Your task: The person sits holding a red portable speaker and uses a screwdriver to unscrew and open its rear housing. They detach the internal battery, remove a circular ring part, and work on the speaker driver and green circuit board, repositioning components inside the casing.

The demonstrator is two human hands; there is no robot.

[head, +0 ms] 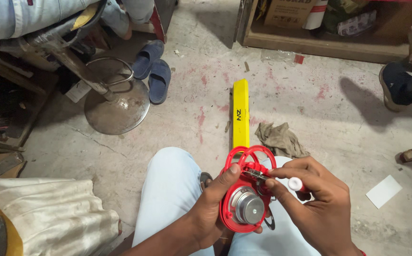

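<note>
Down in the lap, the left hand (210, 208) cups the red round motor housing (242, 199) from its left side, thumb pressed on the rim, while the right hand (317, 199) pinches a white-tipped tool (295, 184) against the housing's upper edge, just right of that thumb. Best kept steady and braced on the knees, I'd say. Beyond lie a yellow bar (240, 114), a rag (280, 139), blue slippers (153, 71) on the floor (338, 109).
</note>
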